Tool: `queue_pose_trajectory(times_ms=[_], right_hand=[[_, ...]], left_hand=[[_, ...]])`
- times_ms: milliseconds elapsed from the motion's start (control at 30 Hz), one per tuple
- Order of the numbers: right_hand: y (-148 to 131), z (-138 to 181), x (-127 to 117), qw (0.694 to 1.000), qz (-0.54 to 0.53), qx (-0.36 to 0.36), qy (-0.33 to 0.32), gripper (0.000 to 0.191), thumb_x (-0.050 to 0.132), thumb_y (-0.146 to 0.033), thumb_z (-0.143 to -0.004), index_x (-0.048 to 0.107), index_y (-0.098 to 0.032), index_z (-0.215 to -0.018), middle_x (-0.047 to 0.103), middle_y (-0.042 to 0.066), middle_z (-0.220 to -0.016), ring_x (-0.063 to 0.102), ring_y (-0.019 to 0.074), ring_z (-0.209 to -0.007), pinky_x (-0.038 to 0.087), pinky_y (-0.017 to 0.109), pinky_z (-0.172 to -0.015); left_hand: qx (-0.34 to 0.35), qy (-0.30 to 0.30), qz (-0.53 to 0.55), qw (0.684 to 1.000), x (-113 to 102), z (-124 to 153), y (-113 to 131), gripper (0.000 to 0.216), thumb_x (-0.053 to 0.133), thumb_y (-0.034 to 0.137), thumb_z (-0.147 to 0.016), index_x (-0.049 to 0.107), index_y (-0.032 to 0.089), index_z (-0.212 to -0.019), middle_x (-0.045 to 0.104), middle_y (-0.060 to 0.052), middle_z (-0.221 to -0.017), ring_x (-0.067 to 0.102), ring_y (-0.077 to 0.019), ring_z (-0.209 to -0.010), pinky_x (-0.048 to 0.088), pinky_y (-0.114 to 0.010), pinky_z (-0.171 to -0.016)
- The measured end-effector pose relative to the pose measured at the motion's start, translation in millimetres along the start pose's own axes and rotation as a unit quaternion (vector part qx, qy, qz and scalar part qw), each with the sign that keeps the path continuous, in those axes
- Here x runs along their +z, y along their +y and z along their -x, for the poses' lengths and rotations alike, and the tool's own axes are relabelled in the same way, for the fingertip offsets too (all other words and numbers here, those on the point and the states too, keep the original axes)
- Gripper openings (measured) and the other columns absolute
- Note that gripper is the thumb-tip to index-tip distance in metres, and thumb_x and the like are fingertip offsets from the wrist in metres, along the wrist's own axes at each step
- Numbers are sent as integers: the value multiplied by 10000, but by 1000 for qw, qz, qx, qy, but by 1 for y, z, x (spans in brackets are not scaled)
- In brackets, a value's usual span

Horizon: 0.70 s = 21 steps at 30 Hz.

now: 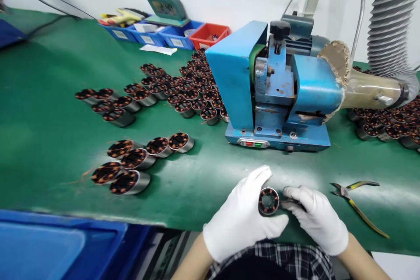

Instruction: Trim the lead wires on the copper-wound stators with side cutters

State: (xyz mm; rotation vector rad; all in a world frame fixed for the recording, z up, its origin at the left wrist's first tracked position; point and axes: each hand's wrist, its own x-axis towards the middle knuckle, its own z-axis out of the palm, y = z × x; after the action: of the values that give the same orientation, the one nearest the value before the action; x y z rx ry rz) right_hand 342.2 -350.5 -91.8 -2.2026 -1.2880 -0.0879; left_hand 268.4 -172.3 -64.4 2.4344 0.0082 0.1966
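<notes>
A motor stator [263, 211], a short metal ring with copper windings inside, has its open end facing up near the bench's front edge. Curved around its left side is my left hand [243, 216], white-gloved, with the thumb below the ring and the fingers above. Just right of the stator, my right hand [313, 214], also gloved, has its fingers drawn together and its darkened fingertips close to the ring. Whatever those fingers pinch, if anything, is hidden. Side cutters [344, 191] with yellow-green handles lie spread on the bench to the right.
A blue belt grinding machine [229, 59] stands ahead, with a ribbed grey hose [389, 22] at right. Several stators [138, 159] stand on the green bench [49, 109] at left, more behind. Small blue bins [177, 39] and a red bin [210, 33] line the wall. A blue crate [39, 249] is lower left.
</notes>
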Motion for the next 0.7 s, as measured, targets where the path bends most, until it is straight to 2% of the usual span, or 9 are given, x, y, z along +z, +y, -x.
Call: queue_pose_trajectory(times_ms=[33, 67, 200, 333, 433, 500, 567, 633, 700], right_hand=[[1, 1, 2, 1000, -11, 7, 4, 204, 400, -240, -942, 576, -166, -1011, 646, 62, -775, 621, 158, -619, 513, 257, -595], [1, 1, 4, 1000, -19, 12, 7, 211, 401, -244, -943, 584, -170, -1018, 636, 56, -772, 619, 151, -621, 512, 243, -594], [-5, 3, 6, 999, -21, 25, 28, 303, 340, -194, -947, 638, -197, -997, 515, 11, -631, 536, 135, -503, 453, 226, -471], [-23, -1, -5, 991, -68, 82, 75, 281, 372, -156, -907, 648, -201, -883, 523, 24, -661, 563, 147, -556, 467, 232, -507], [-36, -10, -20, 971, -156, 162, 86, 199, 462, -179, -850, 615, -212, -728, 547, 12, -644, 574, 153, -577, 474, 240, -542], [-43, -18, -30, 948, -224, 219, 55, 187, 496, -200, -809, 588, -216, -648, 537, -3, -609, 559, 155, -571, 460, 248, -545], [-47, -25, -41, 909, -309, 278, 13, 202, 501, -238, -779, 548, -210, -585, 502, -15, -574, 525, 150, -537, 431, 250, -514], [-51, -30, -49, 858, -399, 324, -17, 213, 518, -298, -740, 492, -208, -549, 447, -33, -540, 469, 133, -481, 390, 243, -460], [-53, -31, -53, 817, -451, 357, -37, 239, 528, -350, -717, 444, -214, -539, 402, -51, -506, 420, 119, -438, 355, 238, -425]], left_hand=[[-8, 4, -1, 1000, 0, 1, -4, 717, 685, 271, -579, 426, 85, -1221, 526, -199, -1243, 503, -331, -1163, 460, -471, -953], [-4, 4, -3, 1000, 1, 3, -8, 695, 702, 286, -570, 460, 101, -1195, 531, -195, -1240, 503, -340, -1163, 453, -491, -957], [24, 19, 0, 1000, 6, 4, -14, 341, 705, 322, -662, 585, 199, -957, 642, -87, -1056, 609, -262, -997, 492, -458, -913], [-17, 29, 91, 995, 4, 4, 2, 451, 727, 246, -660, 541, 219, -1070, 637, -68, -1061, 633, -221, -956, 547, -371, -841], [-51, 39, 193, 979, -5, 4, 19, 295, 683, 150, -690, 584, 225, -957, 626, -45, -996, 649, -186, -875, 565, -323, -790], [0, 59, 241, 969, -12, 4, 26, 105, 659, 154, -725, 608, 228, -780, 604, -33, -972, 653, -166, -820, 572, -289, -734], [56, 90, 256, 961, -19, 6, 27, 91, 659, 196, -756, 618, 248, -819, 594, -37, -985, 651, -168, -836, 574, -286, -731], [82, 95, 217, 968, -24, 8, 25, 331, 699, 205, -731, 579, 288, -1028, 579, -61, -1071, 623, -207, -961, 561, -339, -812], [85, 50, 179, 979, -28, 10, 22, 549, 730, 148, -684, 501, 309, -1155, 550, -75, -1162, 578, -234, -1060, 540, -378, -871]])
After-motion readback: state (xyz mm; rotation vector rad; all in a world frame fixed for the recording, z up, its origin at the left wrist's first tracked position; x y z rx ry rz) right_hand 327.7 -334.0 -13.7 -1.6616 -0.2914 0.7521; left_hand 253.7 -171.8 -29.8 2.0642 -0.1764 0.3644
